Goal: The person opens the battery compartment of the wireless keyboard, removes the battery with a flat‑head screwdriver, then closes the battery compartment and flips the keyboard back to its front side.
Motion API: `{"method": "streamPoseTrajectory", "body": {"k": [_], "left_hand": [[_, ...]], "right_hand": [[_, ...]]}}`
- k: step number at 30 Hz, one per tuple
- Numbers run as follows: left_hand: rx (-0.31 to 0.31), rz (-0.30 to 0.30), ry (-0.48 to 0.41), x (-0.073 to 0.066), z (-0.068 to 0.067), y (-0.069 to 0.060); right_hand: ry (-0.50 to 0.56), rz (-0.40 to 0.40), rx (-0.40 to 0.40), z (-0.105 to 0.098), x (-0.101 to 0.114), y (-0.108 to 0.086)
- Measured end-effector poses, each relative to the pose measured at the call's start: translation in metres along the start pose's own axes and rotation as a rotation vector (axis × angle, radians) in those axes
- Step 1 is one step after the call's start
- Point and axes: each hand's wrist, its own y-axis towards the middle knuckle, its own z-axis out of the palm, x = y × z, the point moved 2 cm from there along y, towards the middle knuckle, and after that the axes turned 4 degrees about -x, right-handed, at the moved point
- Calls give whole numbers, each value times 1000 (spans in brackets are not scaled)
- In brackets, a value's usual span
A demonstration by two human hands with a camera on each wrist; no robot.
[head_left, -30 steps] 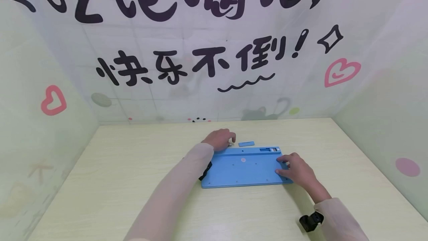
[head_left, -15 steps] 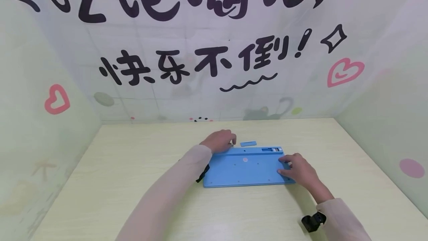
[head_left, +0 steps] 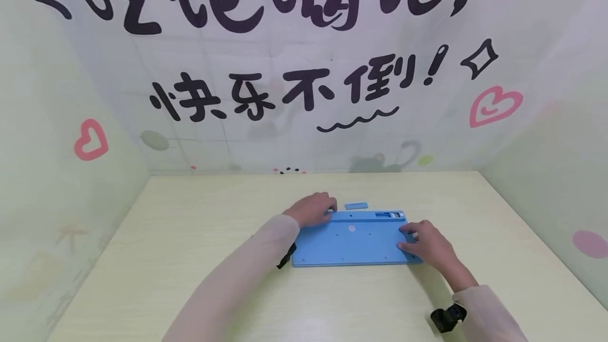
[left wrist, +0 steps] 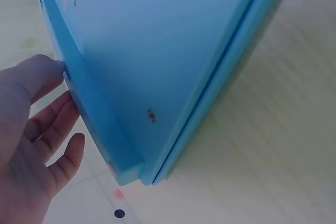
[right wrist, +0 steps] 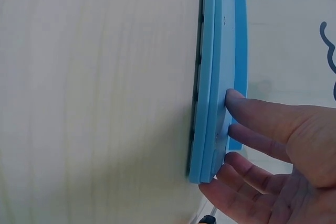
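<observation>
A blue keyboard (head_left: 347, 247) lies underside up on the table, with an uncovered battery compartment (head_left: 388, 215) at its far right. Its small blue battery cover (head_left: 356, 206) lies just behind it. My left hand (head_left: 311, 210) reaches across to the far-left edge; in the left wrist view its thumb (left wrist: 50, 74) touches the raised ridge and the other fingers curve behind it. Whether its fingertips hold anything small is hidden. My right hand (head_left: 429, 244) grips the keyboard's right end, thumb (right wrist: 239, 100) on the underside and fingers around the edge.
The pale wooden table (head_left: 199, 226) is enclosed by a printed back wall (head_left: 266, 146) and side walls. Each wrist wears a black camera mount, the right one (head_left: 447, 318) hanging above the table's near right part.
My left hand has come slightly nearer, and the small shiny thing seen by its fingertips earlier is out of sight. The right hand stays on the keyboard; the whole view shifts slightly.
</observation>
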Motion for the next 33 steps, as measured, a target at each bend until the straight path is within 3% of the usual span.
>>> {"method": "streamPoseTrajectory", "body": {"k": [5,12,17,25,33], "left_hand": [[-47,-20,-5,-3,4,-8],[-186,-144,-101,-8,15,-14],[-245,-197,-155,-11,17,-16],[-242,-253,-212,-14,17,-17],[-237,-286,-240,-16,13,-18]], "right_hand": [[23,0,-1,0,-1,-2],[35,-4,25,-3,-1,3],[24,8,63,-8,2,9],[77,-70,-29,-18,19,24],[120,-159,2,-15,41,62]]}}
